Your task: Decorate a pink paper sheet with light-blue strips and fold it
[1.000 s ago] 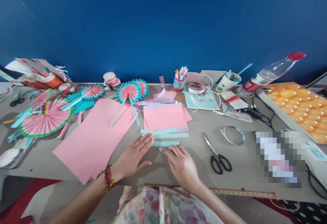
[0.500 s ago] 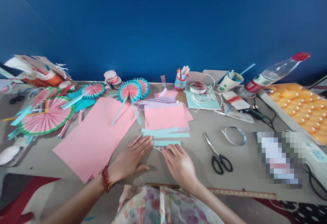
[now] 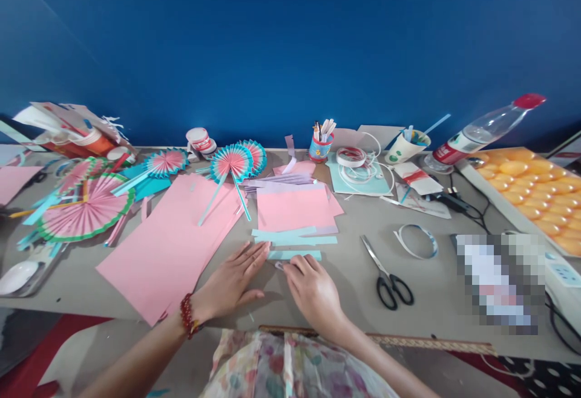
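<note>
A narrow light-blue paper strip (image 3: 295,255) lies flat on the table in front of me. My left hand (image 3: 240,268) rests palm down with its fingers stretched out, fingertips at the strip's left end. Just below the strip, my right hand (image 3: 313,292) is closed around a small pale tool (image 3: 279,265), which looks like a utility knife; most of it is hidden in the fingers. Beyond lie more light-blue strips (image 3: 290,238) and a stack of pink and lilac sheets (image 3: 293,207).
Large pink sheets (image 3: 158,253) spread at the left, near folded paper fans (image 3: 231,165). Black-handled scissors (image 3: 387,277) and a coil of tape (image 3: 416,242) lie to the right. A pen cup (image 3: 320,147) and a plastic bottle (image 3: 481,132) stand along the blue wall.
My right hand has shifted slightly left, and less of the tool shows beyond its fingers. The left hand stays nearly in place. A pink sheet now shows at the far left edge.
</note>
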The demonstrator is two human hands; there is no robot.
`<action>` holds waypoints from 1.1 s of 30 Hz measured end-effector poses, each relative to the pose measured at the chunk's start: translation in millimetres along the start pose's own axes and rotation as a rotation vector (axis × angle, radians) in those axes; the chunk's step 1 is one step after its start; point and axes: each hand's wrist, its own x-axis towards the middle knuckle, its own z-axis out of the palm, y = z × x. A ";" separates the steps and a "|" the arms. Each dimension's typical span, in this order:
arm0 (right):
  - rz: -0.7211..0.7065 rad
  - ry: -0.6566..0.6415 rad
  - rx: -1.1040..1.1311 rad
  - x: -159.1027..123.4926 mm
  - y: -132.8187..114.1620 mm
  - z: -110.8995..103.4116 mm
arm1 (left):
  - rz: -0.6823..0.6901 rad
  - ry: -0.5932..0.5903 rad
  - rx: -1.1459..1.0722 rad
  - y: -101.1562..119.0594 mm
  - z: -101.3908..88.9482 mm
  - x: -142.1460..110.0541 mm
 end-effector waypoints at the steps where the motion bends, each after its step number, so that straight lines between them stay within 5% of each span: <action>1: -0.001 0.002 0.000 -0.3 0.6 0.5 | -0.009 0.018 -0.049 -1.6 -2.7 -2.5; 7: -0.014 -0.028 -0.001 -1.3 2.3 0.8 | -0.018 0.084 -0.246 -10.4 -13.5 -18.3; 33: -0.034 -0.036 -0.024 5.4 -4.8 8.4 | -0.063 0.079 -0.296 -10.1 -8.6 -21.7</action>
